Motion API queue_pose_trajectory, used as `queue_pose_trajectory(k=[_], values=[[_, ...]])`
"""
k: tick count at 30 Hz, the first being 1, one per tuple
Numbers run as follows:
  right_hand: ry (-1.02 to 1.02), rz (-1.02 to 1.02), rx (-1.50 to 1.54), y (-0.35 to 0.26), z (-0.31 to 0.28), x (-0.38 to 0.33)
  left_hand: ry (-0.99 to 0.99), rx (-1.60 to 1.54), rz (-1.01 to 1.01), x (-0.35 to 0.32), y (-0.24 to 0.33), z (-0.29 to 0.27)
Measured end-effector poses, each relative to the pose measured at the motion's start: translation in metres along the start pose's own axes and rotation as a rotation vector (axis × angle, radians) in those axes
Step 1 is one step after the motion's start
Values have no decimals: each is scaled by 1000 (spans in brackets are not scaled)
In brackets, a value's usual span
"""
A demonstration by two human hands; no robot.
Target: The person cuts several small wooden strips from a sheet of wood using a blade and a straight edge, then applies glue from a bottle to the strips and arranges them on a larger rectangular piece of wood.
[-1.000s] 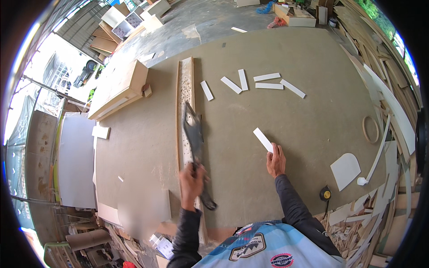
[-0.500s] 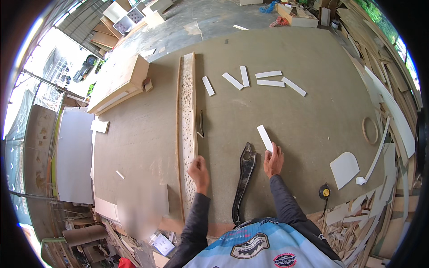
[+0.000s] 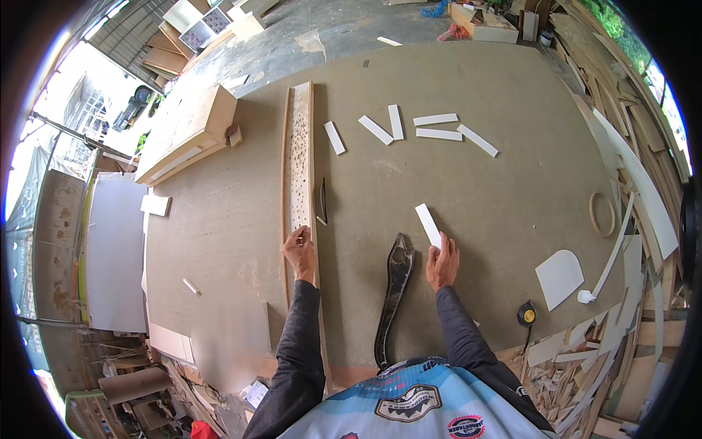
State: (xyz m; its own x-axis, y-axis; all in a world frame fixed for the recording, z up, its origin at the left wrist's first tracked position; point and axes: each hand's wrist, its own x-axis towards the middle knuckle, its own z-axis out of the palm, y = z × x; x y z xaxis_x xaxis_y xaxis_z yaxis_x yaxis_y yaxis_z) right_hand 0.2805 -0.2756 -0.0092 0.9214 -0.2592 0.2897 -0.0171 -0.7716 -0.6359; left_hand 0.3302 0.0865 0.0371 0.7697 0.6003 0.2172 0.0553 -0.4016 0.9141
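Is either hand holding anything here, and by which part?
Right hand pinches the white strip at its near end. Left hand rests flat on the long board; no grip.

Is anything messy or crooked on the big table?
Yes. The small white strips near the far edge lie scattered at different angles, not lined up. The dark handsaw lies loose between the left hand and right hand.
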Motion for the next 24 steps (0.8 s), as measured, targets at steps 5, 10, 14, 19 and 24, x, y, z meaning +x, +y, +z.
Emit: queue_pose_trajectory(k=[5, 10, 14, 19, 24], values=[[-19, 86, 53, -4, -3, 0, 160, -125, -96, -48, 10, -13], [-37, -41, -13, -1, -11, -3, -57, -24, -18, -198, 24, -36], [69, -160, 80, 13, -57, -23, -282, 386, -48, -293, 49, -57], [205, -100, 174, 75, -187, -49, -301, 511, -6, -352, 52, -57], [838, 474, -327, 294, -329, -57, -249, 467, -35, -368, 62, -34]])
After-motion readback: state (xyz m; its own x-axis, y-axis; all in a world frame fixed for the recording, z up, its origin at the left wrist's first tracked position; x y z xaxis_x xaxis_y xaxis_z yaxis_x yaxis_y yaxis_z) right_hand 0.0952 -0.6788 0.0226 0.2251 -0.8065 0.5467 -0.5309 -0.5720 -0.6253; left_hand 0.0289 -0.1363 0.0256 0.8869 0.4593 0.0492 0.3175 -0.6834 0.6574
